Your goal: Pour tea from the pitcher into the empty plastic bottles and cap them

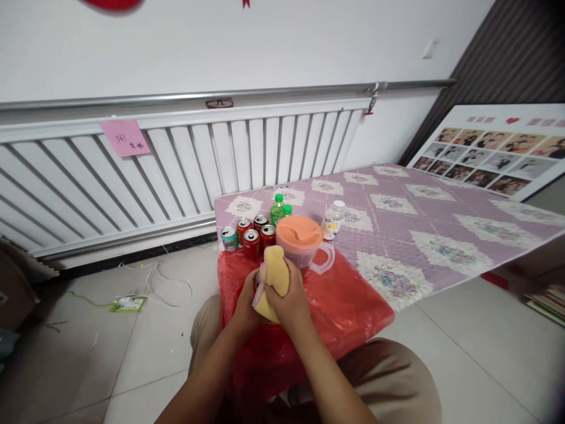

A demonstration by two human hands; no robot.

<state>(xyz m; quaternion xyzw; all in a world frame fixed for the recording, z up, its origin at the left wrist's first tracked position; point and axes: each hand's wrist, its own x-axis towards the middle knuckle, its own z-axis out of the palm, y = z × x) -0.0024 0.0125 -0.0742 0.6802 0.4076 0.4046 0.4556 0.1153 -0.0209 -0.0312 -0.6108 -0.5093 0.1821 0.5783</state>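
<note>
A folded yellow cloth with a pinkish edge is held between both hands above a red plastic bag. My right hand grips the cloth from the right, thumb pressed across it. My left hand is closed at its left side; something may be wrapped inside, but I cannot make it out. Just beyond the hands stands a clear plastic pitcher with an orange lid. Left of it are several opened drink cans, among them a teal can and a red can.
Green-capped bottles stand behind the pitcher, and a white-capped bottle to its right. A purple flowered cover lies beneath them. The wall radiator runs behind. A power strip with loose cables lies on the floor at left.
</note>
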